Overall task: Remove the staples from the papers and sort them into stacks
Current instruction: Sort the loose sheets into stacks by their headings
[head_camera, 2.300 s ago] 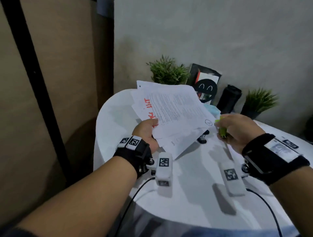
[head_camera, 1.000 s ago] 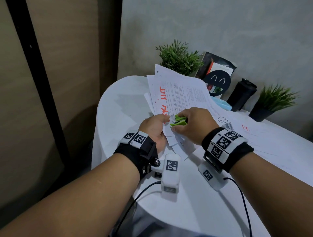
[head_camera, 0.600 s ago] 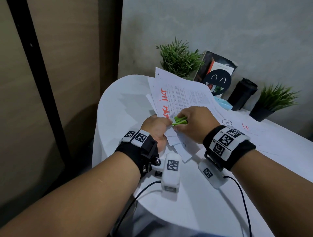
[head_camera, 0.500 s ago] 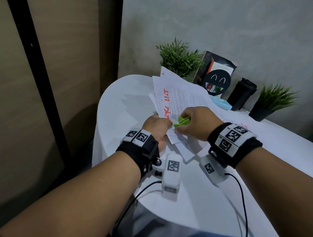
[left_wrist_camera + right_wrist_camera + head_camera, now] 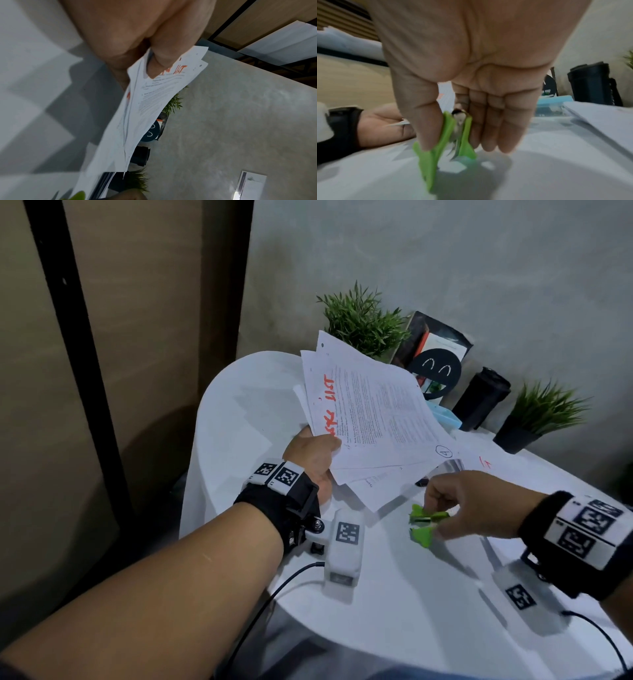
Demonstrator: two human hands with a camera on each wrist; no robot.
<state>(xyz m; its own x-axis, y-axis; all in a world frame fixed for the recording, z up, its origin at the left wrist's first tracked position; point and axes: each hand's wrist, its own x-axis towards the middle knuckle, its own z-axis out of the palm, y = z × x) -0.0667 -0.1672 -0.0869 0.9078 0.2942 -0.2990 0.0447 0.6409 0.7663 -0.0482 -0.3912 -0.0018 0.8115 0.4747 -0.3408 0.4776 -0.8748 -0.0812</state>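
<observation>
My left hand (image 5: 313,455) grips the near corner of a fanned sheaf of printed papers (image 5: 373,419) with red handwriting, held tilted above the white table (image 5: 394,594). In the left wrist view the thumb (image 5: 159,63) presses on the top sheet of the papers (image 5: 150,102). My right hand (image 5: 469,505) pinches a green staple remover (image 5: 424,525) between thumb and fingers, low over the table, to the right of and apart from the papers. The right wrist view shows the staple remover (image 5: 447,139) with its jaws pointing down at the table, slightly apart.
More sheets (image 5: 496,467) with red marks lie flat on the table at the right. Along the back wall stand two potted plants (image 5: 359,320) (image 5: 541,412), a black smiley card (image 5: 436,368), a black cup (image 5: 483,398) and a blue box (image 5: 443,416).
My right hand has pulled the staple remover off the papers' corner and carried it down and to the right. The left hand still holds the sheaf, now fanned wider.
</observation>
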